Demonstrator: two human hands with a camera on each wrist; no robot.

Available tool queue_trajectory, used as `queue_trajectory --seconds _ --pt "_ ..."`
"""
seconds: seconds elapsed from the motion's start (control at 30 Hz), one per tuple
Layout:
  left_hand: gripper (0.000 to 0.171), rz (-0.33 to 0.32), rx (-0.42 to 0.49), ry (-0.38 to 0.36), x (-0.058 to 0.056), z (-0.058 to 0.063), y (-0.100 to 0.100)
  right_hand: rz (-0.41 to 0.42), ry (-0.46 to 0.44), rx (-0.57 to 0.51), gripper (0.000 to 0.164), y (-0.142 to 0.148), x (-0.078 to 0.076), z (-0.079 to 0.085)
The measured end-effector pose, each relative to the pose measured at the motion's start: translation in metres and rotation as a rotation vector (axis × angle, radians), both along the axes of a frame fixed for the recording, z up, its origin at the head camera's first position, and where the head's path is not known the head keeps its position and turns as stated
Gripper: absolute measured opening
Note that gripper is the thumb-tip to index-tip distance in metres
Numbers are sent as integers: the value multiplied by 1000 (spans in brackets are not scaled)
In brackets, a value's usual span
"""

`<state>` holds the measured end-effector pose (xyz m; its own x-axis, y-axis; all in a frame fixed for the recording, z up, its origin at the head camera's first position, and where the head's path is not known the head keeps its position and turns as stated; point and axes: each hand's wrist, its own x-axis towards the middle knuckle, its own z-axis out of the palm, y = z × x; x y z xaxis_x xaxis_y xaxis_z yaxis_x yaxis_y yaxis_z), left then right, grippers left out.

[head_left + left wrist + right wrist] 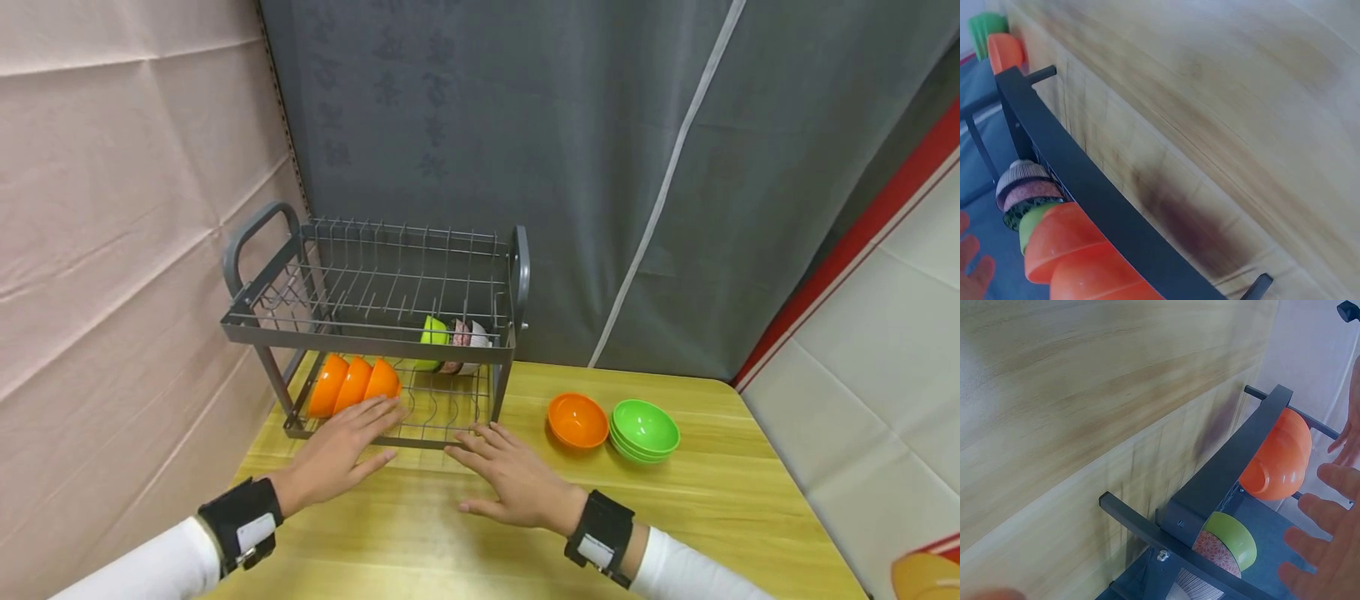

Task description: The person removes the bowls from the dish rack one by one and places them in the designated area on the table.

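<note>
- Wood-grain tabletop [420,542] beneath the fingers; dark grey curtain [480,125] beyond them.
- Left hand [337,454] and right hand [513,479]: fingers straight, thumbs spread.
- Two-tier dish rack [375,343] just ahead; its lower tier holds orange bowls [352,385] by the left fingertips.
- Only the right wrist view resolves the starburst print on the pink bowl [1215,551], beyond the right fingers.

The rack [360,342] looks like smooth, matt metal, with a shiny bolt [1163,555]. Orange bowls [354,384] and green bowls [645,427] have the smooth gloss of plastic. The tabletop [720,492] shows wood grain under a soft sheen. The curtain [480,125], creased drape [127,250] and sleeves [161,560] look like matt cloth.
</note>
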<state>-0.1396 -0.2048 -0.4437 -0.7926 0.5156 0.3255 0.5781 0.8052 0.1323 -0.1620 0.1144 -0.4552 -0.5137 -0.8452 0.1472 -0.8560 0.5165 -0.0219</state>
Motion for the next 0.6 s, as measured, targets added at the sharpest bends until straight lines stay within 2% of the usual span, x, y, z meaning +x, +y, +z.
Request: queue_trajectory --seconds 0.27,0.4,0.47,0.6 --pt "64 217 313 -212 -19 -2 -11 -3 -24 -8 73 -1 1 1" --pt "63 305 425 -313 -26 1 -15 -4 -18 0 73 -1 1 1" --pt "63 335 457 -347 -29 3 -15 -4 -17 1 73 -1 1 1" --pt "64 346 499 -373 -34 1 -13 -5 -18 1 74 -1 1 1"
